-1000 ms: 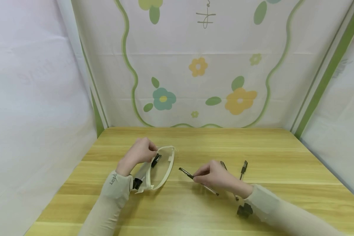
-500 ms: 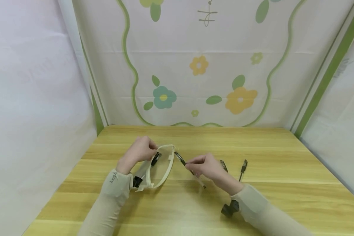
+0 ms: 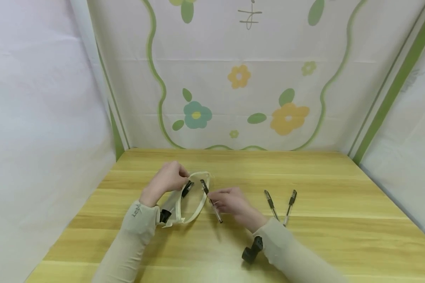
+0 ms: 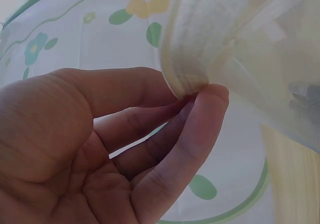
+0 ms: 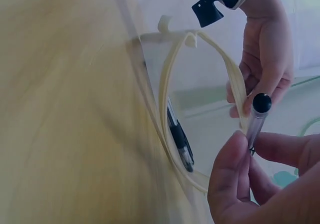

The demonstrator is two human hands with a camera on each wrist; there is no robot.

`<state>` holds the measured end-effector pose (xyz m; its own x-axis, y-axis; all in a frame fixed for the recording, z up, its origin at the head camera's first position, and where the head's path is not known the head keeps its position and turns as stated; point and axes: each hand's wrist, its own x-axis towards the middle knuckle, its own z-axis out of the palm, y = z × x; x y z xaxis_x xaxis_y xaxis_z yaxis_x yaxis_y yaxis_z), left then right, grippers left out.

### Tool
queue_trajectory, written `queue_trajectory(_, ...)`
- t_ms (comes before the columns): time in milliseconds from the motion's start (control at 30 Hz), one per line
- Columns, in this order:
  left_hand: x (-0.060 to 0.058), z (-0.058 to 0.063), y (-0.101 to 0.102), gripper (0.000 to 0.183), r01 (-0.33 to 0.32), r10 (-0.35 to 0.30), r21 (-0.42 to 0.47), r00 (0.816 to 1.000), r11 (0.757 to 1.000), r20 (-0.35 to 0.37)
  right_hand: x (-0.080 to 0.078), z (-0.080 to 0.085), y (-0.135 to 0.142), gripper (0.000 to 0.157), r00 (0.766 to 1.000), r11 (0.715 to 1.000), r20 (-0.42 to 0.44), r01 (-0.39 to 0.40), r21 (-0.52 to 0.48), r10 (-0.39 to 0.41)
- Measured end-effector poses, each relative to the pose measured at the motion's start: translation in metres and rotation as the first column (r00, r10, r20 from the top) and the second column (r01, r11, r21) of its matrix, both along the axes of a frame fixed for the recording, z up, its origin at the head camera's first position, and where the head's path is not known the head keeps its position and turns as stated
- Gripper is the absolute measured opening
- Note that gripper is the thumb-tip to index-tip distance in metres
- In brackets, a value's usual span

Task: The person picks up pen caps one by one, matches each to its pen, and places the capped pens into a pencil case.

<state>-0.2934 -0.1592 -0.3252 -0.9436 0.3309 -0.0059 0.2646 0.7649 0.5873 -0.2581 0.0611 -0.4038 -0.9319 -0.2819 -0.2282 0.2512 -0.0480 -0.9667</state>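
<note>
My left hand [image 3: 167, 181] pinches the far edge of a translucent zip pouch [image 3: 178, 212] between thumb and fingers. The left wrist view shows that pinch on the cream zipper edging [image 4: 187, 81]. The pouch's mouth stands open to the right, and at least one black-capped pen [image 3: 187, 190] lies inside. Right by that mouth, my right hand [image 3: 235, 206] pinches another clear pen [image 3: 215, 213] with a black cap. Its capped end points up at the opening; whether it has crossed the rim I cannot tell. In the right wrist view the held pen [image 5: 256, 119] appears nearly end-on.
Two more pens, one [image 3: 270, 202] beside the other [image 3: 291, 201], lie on the wooden table [image 3: 322, 243] to the right of my right hand. A black wrist camera [image 3: 252, 250] hangs under the right cuff. A flower-patterned cloth [image 3: 255, 90] closes off the back.
My right hand has moved left with the pen, from the middle of the table to the pouch's mouth, turning the pen steeper. The left hand keeps its pinch on the pouch.
</note>
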Motion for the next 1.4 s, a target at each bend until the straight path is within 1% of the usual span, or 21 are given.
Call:
queue_trajectory(200, 0.0, 0.0, -0.001, 0.039, 0.003, -0.003, 0.005, 1.0, 1.0, -0.008, -0.005, -0.006, -0.023, 0.035, 0.997, 0.996, 0.073, 0.042, -0.073, -0.037)
queue_trajectory(300, -0.001, 0.0, 0.0, 0.039, -0.002, 0.002, 0.002, 1.0, 1.0, 0.0, -0.005, -0.006, -0.03, 0.035, 0.994, 0.993, 0.09, 0.064, -0.097, -0.055)
queue_trajectory(367, -0.001, 0.0, 0.0, 0.036, -0.002, 0.002, -0.003, 1.0, 1.0, 0.001, -0.005, -0.007, -0.033, 0.035, 0.995, 0.992, 0.086, 0.057, -0.116, -0.048)
queue_trajectory(433, -0.001, 0.0, 0.0, 0.032, -0.002, 0.002, -0.008, 1.0, 1.0, 0.002, -0.004, -0.009, -0.035, 0.035, 0.997, 0.99, 0.08, 0.022, -0.141, -0.011)
queue_trajectory(500, -0.001, -0.001, 0.001, 0.027, 0.001, -0.001, -0.015, 1.0, 1.0, -0.002, -0.003, -0.01, -0.036, 0.037, 0.997, 0.986, 0.064, -0.034, -0.162, 0.045)
queue_trajectory(600, -0.002, -0.001, 0.001, 0.023, 0.005, -0.005, -0.02, 1.0, 1.0, -0.009, -0.002, -0.011, -0.037, 0.04, 0.99, 0.976, 0.056, -0.118, -0.184, 0.131)
queue_trajectory(667, -0.002, -0.002, 0.001, 0.021, -0.002, 0.002, -0.013, 1.0, 1.0, -0.012, -0.002, -0.012, -0.037, 0.04, 0.986, 0.971, 0.055, -0.146, -0.188, 0.159)
queue_trajectory(733, -0.002, -0.002, 0.001, 0.019, -0.002, 0.002, -0.011, 1.0, 1.0, -0.014, -0.002, -0.012, -0.037, 0.039, 0.984, 0.97, 0.06, -0.152, -0.19, 0.166)
queue_trajectory(1033, -0.001, -0.001, 0.003, 0.019, -0.011, 0.011, -0.023, 1.0, 1.0, -0.011, -0.006, -0.013, -0.034, 0.037, 0.986, 0.975, 0.073, -0.132, -0.181, 0.147)
queue_trajectory(1167, -0.001, 0.0, 0.004, 0.019, -0.011, 0.011, -0.03, 1.0, 0.999, -0.01, -0.006, -0.009, -0.031, 0.038, 0.987, 0.975, 0.078, -0.127, -0.18, 0.143)
queue_trajectory(1267, -0.001, 0.0, 0.004, 0.019, -0.01, 0.01, -0.035, 1.0, 0.999, -0.012, -0.005, -0.004, -0.027, 0.039, 0.984, 0.974, 0.077, -0.142, -0.175, 0.158)
queue_trajectory(1400, -0.001, -0.001, 0.001, 0.019, -0.001, 0.0, -0.023, 1.0, 1.0, -0.012, -0.007, 0.006, -0.019, 0.04, 0.984, 0.98, 0.064, -0.157, -0.125, 0.166)
